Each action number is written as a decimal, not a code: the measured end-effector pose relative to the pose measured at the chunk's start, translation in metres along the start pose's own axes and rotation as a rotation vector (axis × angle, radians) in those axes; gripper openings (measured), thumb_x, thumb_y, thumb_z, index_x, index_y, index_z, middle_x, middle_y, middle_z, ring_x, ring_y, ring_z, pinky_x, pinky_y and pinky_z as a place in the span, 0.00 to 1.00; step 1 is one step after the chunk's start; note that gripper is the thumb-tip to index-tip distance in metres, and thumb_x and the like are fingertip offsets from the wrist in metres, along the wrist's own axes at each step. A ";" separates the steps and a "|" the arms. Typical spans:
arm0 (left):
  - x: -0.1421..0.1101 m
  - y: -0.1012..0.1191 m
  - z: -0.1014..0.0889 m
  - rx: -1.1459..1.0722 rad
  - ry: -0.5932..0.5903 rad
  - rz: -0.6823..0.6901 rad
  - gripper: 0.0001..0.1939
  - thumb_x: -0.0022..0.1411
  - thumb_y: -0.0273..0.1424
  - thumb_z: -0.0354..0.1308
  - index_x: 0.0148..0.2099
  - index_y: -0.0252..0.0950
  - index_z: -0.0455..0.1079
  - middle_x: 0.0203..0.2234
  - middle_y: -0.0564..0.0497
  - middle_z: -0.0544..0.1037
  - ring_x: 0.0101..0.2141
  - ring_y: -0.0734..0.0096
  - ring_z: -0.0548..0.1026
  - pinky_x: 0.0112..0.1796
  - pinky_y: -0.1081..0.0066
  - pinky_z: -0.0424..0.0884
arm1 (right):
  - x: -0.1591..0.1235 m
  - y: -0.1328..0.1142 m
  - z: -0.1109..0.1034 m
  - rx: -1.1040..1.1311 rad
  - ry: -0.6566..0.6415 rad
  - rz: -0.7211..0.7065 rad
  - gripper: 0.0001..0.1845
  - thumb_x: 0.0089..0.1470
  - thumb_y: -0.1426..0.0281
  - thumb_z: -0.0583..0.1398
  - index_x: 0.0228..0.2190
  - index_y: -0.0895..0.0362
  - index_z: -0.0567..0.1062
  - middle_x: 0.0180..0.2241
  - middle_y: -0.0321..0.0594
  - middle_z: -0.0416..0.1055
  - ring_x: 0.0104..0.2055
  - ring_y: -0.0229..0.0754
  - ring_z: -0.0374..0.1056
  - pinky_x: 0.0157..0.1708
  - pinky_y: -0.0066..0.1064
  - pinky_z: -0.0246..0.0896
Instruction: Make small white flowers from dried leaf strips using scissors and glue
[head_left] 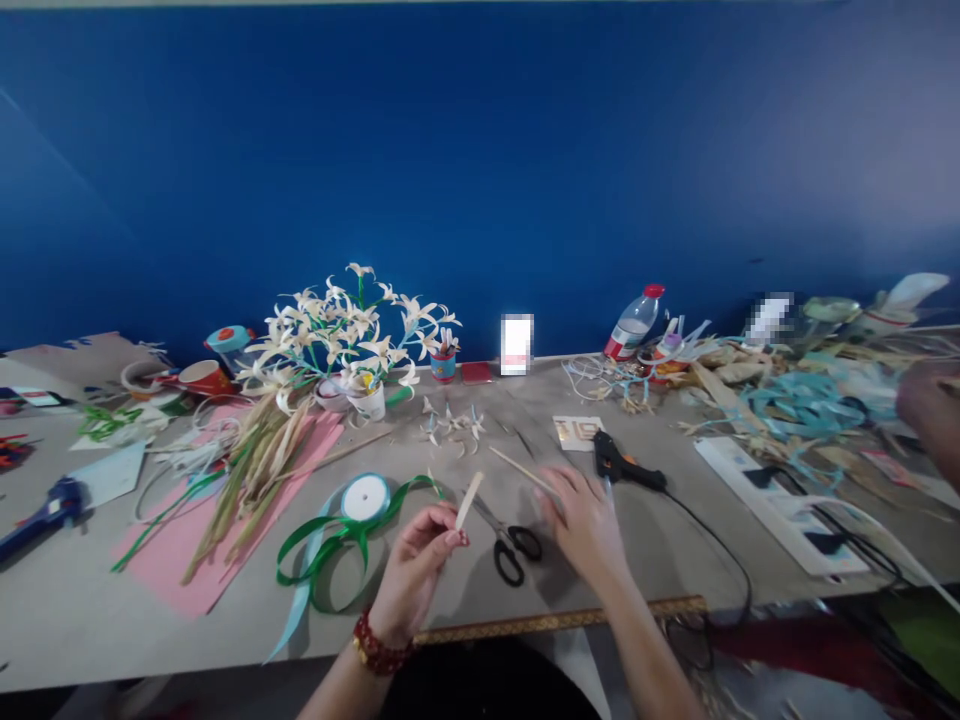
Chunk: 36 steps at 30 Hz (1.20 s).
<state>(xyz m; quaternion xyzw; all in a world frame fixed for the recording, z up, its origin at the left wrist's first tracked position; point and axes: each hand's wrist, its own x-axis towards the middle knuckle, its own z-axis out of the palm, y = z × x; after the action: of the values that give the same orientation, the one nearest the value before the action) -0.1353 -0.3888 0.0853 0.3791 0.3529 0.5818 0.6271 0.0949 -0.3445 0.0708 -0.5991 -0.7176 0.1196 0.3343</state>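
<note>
My left hand (421,555), with a dark red bead bracelet at the wrist, pinches a short pale flat strip (470,500) that points upward. My right hand (589,520) is low over the table, its fingers closed around the near end of a thin pale stick (517,468). Between both hands lie scissors (510,555) with black handles. Left of my left hand, green ribbon (307,575) loops around a spool of light blue ribbon (365,497). Several small white petal pieces (454,425) lie beyond my hands.
A black glue gun (626,468) lies right of my right hand, its cord trailing toward me. Farther right is a white power strip (772,505). White artificial flowers (352,335) stand at back left, near dried husks (255,480) on pink paper (176,560). A bottle (634,322) stands behind.
</note>
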 end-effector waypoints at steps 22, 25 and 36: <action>-0.010 0.008 0.000 0.105 -0.106 -0.121 0.06 0.60 0.31 0.64 0.36 0.34 0.73 0.29 0.52 0.72 0.31 0.73 0.68 0.37 0.74 0.65 | -0.034 -0.069 -0.004 0.622 -0.470 -0.191 0.09 0.57 0.73 0.54 0.25 0.55 0.65 0.27 0.33 0.64 0.31 0.39 0.62 0.33 0.29 0.56; -0.010 0.009 0.003 0.069 -0.119 -0.129 0.06 0.59 0.31 0.64 0.35 0.34 0.73 0.28 0.52 0.72 0.30 0.74 0.68 0.36 0.73 0.65 | -0.033 -0.069 -0.004 0.587 -0.468 -0.222 0.10 0.60 0.71 0.54 0.26 0.55 0.66 0.28 0.34 0.66 0.33 0.39 0.63 0.35 0.29 0.57; -0.001 0.024 -0.010 0.138 0.011 0.031 0.07 0.59 0.32 0.65 0.32 0.33 0.75 0.27 0.51 0.76 0.29 0.74 0.71 0.33 0.75 0.67 | -0.052 -0.007 0.021 -0.257 -0.187 -0.159 0.04 0.55 0.68 0.61 0.34 0.55 0.72 0.35 0.43 0.73 0.39 0.50 0.68 0.37 0.36 0.60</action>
<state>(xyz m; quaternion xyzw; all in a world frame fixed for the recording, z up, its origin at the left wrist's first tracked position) -0.1550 -0.3886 0.1020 0.4237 0.3898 0.5680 0.5882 0.0795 -0.3898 0.0415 -0.5646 -0.8000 0.0556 0.1952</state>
